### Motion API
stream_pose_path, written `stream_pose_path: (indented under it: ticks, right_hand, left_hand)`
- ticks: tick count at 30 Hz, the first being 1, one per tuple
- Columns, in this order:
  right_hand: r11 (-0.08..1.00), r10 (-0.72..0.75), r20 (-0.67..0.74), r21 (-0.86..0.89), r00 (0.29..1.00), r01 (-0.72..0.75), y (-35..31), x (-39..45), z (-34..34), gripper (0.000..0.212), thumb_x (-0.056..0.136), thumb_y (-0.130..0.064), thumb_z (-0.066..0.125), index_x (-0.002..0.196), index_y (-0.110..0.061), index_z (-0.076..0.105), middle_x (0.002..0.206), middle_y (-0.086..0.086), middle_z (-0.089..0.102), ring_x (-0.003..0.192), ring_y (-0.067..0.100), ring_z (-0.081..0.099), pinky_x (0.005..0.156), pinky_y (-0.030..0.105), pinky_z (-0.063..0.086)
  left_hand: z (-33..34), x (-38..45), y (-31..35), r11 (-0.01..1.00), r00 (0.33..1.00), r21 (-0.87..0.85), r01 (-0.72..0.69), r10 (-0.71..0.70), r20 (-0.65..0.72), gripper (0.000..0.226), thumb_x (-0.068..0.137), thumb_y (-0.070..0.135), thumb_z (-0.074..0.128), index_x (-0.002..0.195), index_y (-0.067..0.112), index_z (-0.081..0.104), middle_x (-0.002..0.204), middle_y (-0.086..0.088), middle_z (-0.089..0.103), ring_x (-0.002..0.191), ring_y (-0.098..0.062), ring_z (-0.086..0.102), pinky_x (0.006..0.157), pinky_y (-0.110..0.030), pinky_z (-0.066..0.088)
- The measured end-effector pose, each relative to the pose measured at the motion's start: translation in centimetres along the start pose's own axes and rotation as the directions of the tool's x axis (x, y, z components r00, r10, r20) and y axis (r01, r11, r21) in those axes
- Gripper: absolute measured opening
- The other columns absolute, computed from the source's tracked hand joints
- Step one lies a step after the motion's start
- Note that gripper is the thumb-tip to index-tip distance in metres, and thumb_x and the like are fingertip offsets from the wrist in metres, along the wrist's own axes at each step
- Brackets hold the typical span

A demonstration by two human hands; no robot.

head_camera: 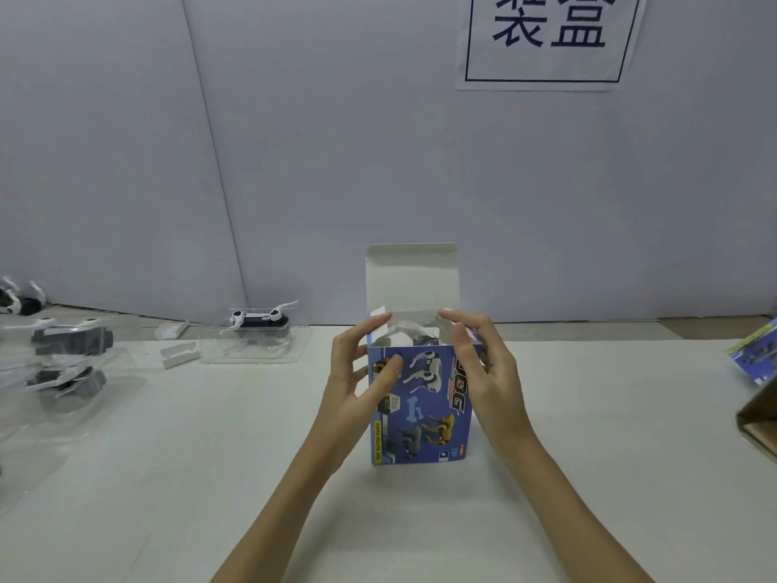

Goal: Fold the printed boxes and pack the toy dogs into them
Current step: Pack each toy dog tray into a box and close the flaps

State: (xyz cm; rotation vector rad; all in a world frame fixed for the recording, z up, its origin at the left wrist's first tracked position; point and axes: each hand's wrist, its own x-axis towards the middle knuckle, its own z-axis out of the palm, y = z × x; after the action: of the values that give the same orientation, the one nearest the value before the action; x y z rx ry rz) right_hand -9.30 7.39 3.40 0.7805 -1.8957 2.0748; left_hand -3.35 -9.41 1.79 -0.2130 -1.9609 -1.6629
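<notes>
A blue printed box [422, 403] stands upright on the pale surface [588, 435], right in the middle, with its white lid flap [412, 279] sticking straight up at the back. The top is open, and inside I can make out clear plastic and part of a toy dog [424, 341], dark and white, sitting down in the box (most of it is hidden by the walls).

The left hand [361, 372] is at the box's left edge: its fingers [376, 324] are spread apart and only gently bent, the thumb lying against the printed front, the forefinger reaching to the small side flap at the top corner. The right hand [483, 368] mirrors it on the right edge, fingers loosely apart, the upper ones touching the rim, the thumb pointing down along the front face. Whether either hand truly pinches the card I cannot tell; both look more like resting against it than gripping.

Off to the left, near the grey wall [294, 162], another toy dog in a clear tray [258, 330] waits, white legs up. Further left lie more clear trays with dark dogs [71, 342], partly overlapping each other. Two small white pieces [178, 353] sit between them. At the right edge a second printed box [754, 355] peeks in, with a brown carton [759, 418] just below it. A white sign with dark characters [551, 35] hangs on the wall above
</notes>
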Motion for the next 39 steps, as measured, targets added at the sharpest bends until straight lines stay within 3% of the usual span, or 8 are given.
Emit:
stream_pose_path:
  ticks: [3,9,13,15,24,29,34,39]
  right_hand:
    - [0.999,-0.014,-0.017,-0.042,1.0,0.013,0.0,0.1,0.0,0.016,0.101,-0.045,0.049,0.103,-0.045,0.065,0.126,-0.011,0.069,0.114,0.032,0.068,0.092,0.064,0.055]
    - [0.993,-0.029,-0.022,-0.119,0.999,0.026,-0.2,0.6,-0.3,0.019,0.098,-0.049,0.051,0.098,-0.04,0.068,0.119,-0.007,0.07,0.113,0.026,0.068,0.091,0.06,0.056]
    - [0.999,-0.005,-0.039,-0.045,0.999,0.004,0.0,0.7,0.1,0.021,0.096,-0.042,0.052,0.096,-0.038,0.073,0.134,-0.017,0.064,0.137,0.006,0.052,0.105,0.057,0.05]
    - [0.999,0.03,-0.041,0.041,0.999,-0.028,0.0,0.7,0.3,0.019,0.094,-0.039,0.056,0.093,-0.041,0.075,0.134,-0.029,0.061,0.138,0.013,0.054,0.104,0.059,0.051]
    - [0.972,0.056,-0.006,0.228,0.998,-0.053,-0.5,0.9,-0.2,0.048,0.098,-0.037,0.065,0.142,-0.047,0.047,0.133,-0.01,0.066,0.118,0.028,0.068,0.081,0.044,0.063]
    - [0.979,0.044,0.012,0.201,0.999,-0.045,-0.2,0.9,-0.3,0.03,0.099,-0.042,0.063,0.129,-0.036,0.062,0.127,-0.002,0.07,0.114,0.029,0.07,0.08,0.043,0.063]
    - [0.979,0.029,0.025,0.199,0.999,-0.033,0.7,0.8,-1.4,0.035,0.107,-0.034,0.041,0.129,-0.015,0.061,0.133,-0.001,0.069,0.118,0.025,0.068,0.086,0.033,0.059]
    - [0.99,0.053,0.01,0.132,0.999,-0.054,0.7,0.8,-1.5,0.049,0.1,-0.053,0.037,0.116,-0.014,0.062,0.116,-0.001,0.075,0.11,0.025,0.072,0.078,0.027,0.059]
  left_hand:
    - [0.0,0.2,0.4,1.0,0.999,0.024,0.002,-0.001,-0.037,0.044,0.083,0.063,0.065,0.124,0.049,0.06,0.141,-0.003,0.055,0.124,-0.032,0.062,0.097,-0.055,0.057]
    - [-0.6,0.9,0.4,0.997,0.997,0.068,-0.032,0.036,-0.063,0.025,0.08,0.068,0.065,0.097,0.05,0.063,0.128,-0.001,0.06,0.111,-0.025,0.069,0.088,-0.059,0.059]
    - [-0.2,1.2,0.4,0.995,0.994,0.045,-0.085,0.088,-0.069,0.017,0.083,0.062,0.067,0.09,0.048,0.063,0.141,0.029,0.047,0.139,-0.013,0.05,0.093,-0.05,0.058]
    - [-0.2,1.4,0.5,0.997,0.995,-0.008,-0.072,0.071,-0.073,0.018,0.082,0.061,0.069,0.088,0.046,0.064,0.146,0.036,0.042,0.142,-0.012,0.049,0.09,-0.043,0.06]
    - [-0.1,1.3,1.0,0.978,0.999,-0.207,-0.004,-0.006,-0.046,0.033,0.086,0.047,0.079,0.111,0.039,0.059,0.138,0.005,0.06,0.119,-0.023,0.069,0.074,-0.036,0.064]
    - [-0.2,1.2,0.7,0.985,0.996,-0.166,-0.051,0.04,-0.074,0.075,0.085,0.047,0.077,0.146,0.056,0.034,0.136,0.014,0.055,0.123,-0.022,0.066,0.081,-0.043,0.064]
    - [-0.3,1.1,-0.1,0.997,0.999,-0.067,-0.038,0.036,-0.029,0.059,0.084,0.06,0.071,0.129,0.028,0.05,0.14,0.02,0.054,0.133,-0.018,0.057,0.09,-0.055,0.061]
    - [-0.5,1.1,-0.2,0.997,0.997,-0.009,-0.081,0.081,0.0,0.061,0.076,0.06,0.078,0.121,0.03,0.049,0.144,0.023,0.048,0.129,-0.011,0.059,0.09,-0.042,0.061]
